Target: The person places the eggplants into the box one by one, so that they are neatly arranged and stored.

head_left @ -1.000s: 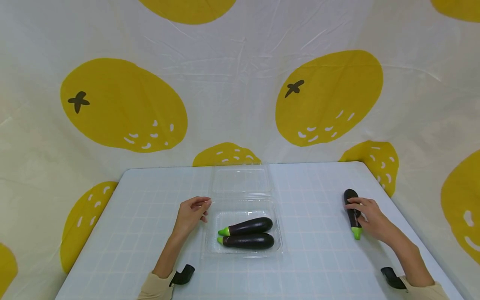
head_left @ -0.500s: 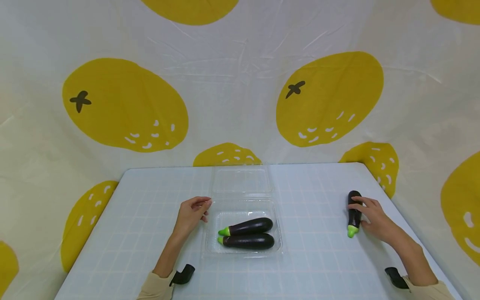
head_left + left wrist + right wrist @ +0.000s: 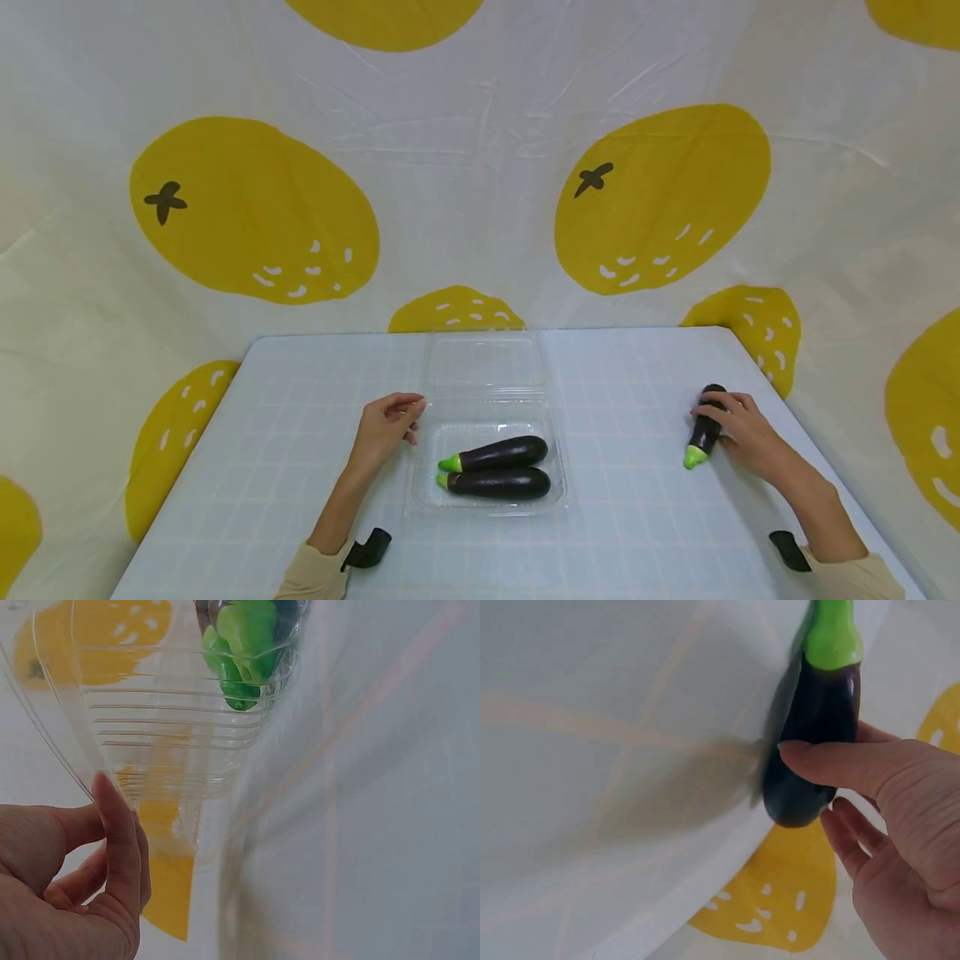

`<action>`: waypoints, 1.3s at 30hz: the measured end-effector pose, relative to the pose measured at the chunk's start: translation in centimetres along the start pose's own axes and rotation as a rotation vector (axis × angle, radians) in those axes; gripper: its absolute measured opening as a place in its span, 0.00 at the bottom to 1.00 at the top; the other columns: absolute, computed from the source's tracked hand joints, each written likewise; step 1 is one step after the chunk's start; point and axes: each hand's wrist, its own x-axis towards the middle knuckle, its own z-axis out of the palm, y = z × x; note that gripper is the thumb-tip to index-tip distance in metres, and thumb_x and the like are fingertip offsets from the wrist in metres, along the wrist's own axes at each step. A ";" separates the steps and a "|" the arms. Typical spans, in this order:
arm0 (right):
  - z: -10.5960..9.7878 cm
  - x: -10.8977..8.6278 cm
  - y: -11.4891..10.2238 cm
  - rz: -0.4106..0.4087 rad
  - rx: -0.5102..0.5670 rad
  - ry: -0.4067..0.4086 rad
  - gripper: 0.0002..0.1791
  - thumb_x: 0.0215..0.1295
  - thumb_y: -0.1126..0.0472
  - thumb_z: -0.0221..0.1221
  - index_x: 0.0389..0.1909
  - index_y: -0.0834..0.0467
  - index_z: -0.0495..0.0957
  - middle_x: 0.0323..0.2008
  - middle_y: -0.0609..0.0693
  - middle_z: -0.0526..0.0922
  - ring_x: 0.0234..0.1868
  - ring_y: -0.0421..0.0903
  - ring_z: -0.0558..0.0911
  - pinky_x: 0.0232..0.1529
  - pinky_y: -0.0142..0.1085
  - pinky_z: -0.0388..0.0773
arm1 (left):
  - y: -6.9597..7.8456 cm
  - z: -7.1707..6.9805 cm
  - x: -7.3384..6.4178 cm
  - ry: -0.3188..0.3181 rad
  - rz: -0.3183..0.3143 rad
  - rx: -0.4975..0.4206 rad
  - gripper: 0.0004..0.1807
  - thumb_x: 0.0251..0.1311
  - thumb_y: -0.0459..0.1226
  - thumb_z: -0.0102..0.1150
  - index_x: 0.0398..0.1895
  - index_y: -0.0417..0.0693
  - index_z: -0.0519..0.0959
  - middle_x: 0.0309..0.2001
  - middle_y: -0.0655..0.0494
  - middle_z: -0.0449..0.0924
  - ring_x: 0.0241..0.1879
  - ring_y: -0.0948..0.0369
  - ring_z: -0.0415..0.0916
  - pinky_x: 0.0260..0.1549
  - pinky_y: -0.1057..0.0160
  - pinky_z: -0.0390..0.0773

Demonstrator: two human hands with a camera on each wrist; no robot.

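My right hand (image 3: 741, 428) grips a dark purple eggplant (image 3: 815, 712) with a bright green stem end, thumb on one side and fingers on the other. In the head view this eggplant lies tilted, its stem pointing toward the near left. At the middle of the table stands a clear plastic clamshell container (image 3: 555, 417), its lid (image 3: 483, 362) folded back behind it. Two more eggplants lie side by side inside, a rear eggplant (image 3: 506, 452) and a front eggplant (image 3: 501, 483), stems to the left. My left hand (image 3: 82, 862) pinches the container's left rim between thumb and forefinger.
A white table (image 3: 300, 467) with a faint grid carries everything. Behind and beside it hangs a pale cloth (image 3: 457, 167) printed with large yellow fruit. Black wrist-camera mounts (image 3: 367, 548) sit at both sleeves.
The eggplant in my right hand has turned, its green stem swinging left and slightly away from me. My left hand and the container have stayed in place.
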 end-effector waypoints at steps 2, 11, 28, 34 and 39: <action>0.0 0.0 0.0 0.002 0.000 -0.003 0.32 0.36 0.85 0.73 0.45 0.61 0.82 0.53 0.65 0.76 0.51 0.69 0.69 0.44 0.65 0.74 | 0.0 0.0 0.0 0.001 -0.007 0.006 0.15 0.69 0.32 0.64 0.52 0.28 0.81 0.38 0.30 0.81 0.25 0.56 0.77 0.21 0.69 0.80; -0.2 -0.1 -0.2 0.044 0.023 -0.049 0.31 0.41 0.82 0.74 0.50 0.61 0.81 0.55 0.64 0.77 0.56 0.66 0.69 0.52 0.65 0.75 | 0.1 0.0 -0.1 -0.002 -0.004 -0.019 0.17 0.67 0.36 0.67 0.52 0.31 0.82 0.37 0.33 0.82 0.22 0.59 0.75 0.21 0.68 0.81; -0.6 0.3 -0.8 0.027 0.095 0.026 0.35 0.39 0.79 0.76 0.53 0.64 0.78 0.49 0.63 0.81 0.50 0.60 0.75 0.61 0.09 0.40 | -0.2 -0.2 -0.2 -0.008 0.004 -0.002 0.13 0.69 0.35 0.65 0.50 0.35 0.84 0.38 0.35 0.83 0.24 0.58 0.77 0.23 0.67 0.83; -0.6 0.5 -1.0 0.069 0.123 0.018 0.32 0.45 0.75 0.77 0.54 0.63 0.78 0.49 0.60 0.82 0.49 0.58 0.78 0.58 0.08 0.46 | -0.3 -0.1 -0.1 -0.003 0.016 -0.003 0.13 0.68 0.35 0.66 0.50 0.34 0.83 0.36 0.36 0.83 0.22 0.60 0.76 0.23 0.68 0.82; -0.8 0.7 -1.3 0.100 0.135 0.009 0.30 0.49 0.71 0.77 0.54 0.62 0.78 0.48 0.58 0.83 0.48 0.57 0.81 0.55 0.08 0.52 | -0.3 -0.1 0.0 -0.006 0.011 -0.004 0.13 0.68 0.35 0.66 0.50 0.34 0.84 0.36 0.35 0.83 0.22 0.59 0.76 0.22 0.67 0.82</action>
